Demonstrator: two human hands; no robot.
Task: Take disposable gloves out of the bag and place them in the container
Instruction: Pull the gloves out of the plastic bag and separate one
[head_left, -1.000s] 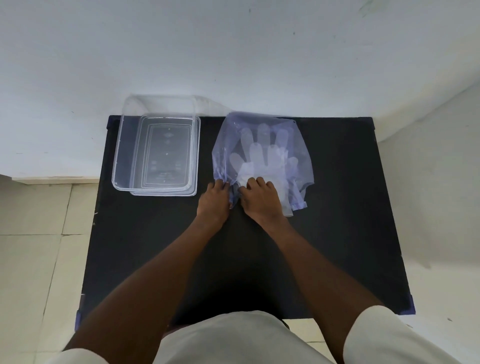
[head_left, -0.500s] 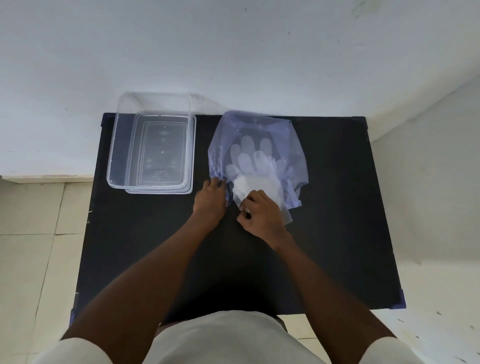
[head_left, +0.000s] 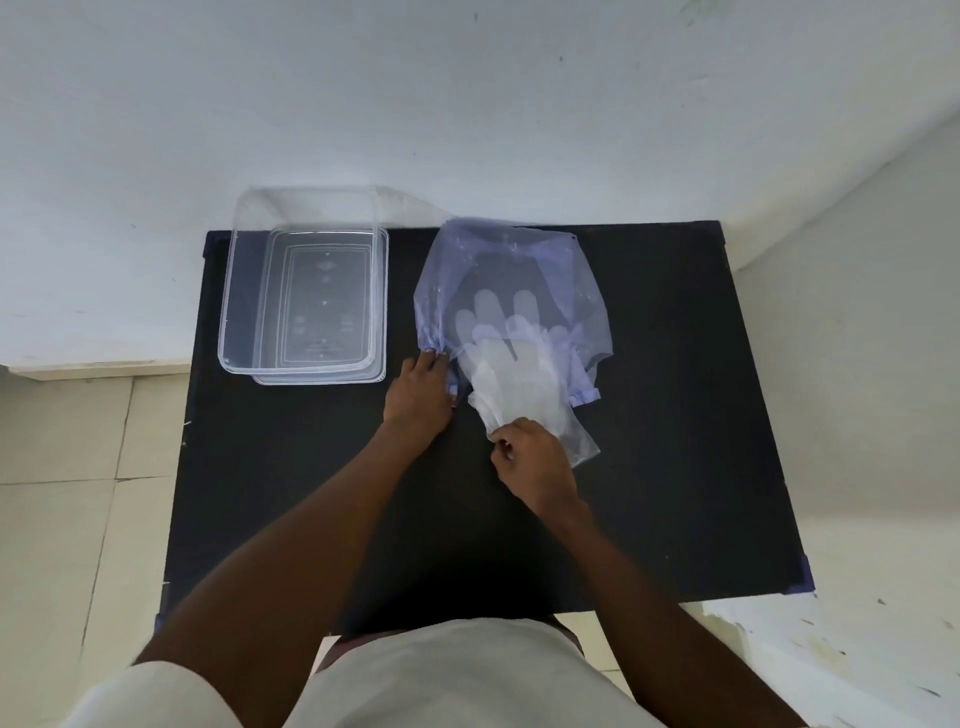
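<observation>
Right hand (head_left: 535, 457) pinching the cuff of thin, translucent white disposable gloves (head_left: 514, 374), half out of a crumpled pale-blue bag (head_left: 519, 260), left hand (head_left: 418, 397) gripping the bag's mouth, one clear empty rectangular container (head_left: 306, 291) beside, one black table (head_left: 675, 415).

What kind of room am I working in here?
Probably a plain room in a home or a simple recording setup, not a workshop: a small black table pushed against a bare white wall, pale floor tiles, and only a clear container and a bag of gloves on it.
</observation>
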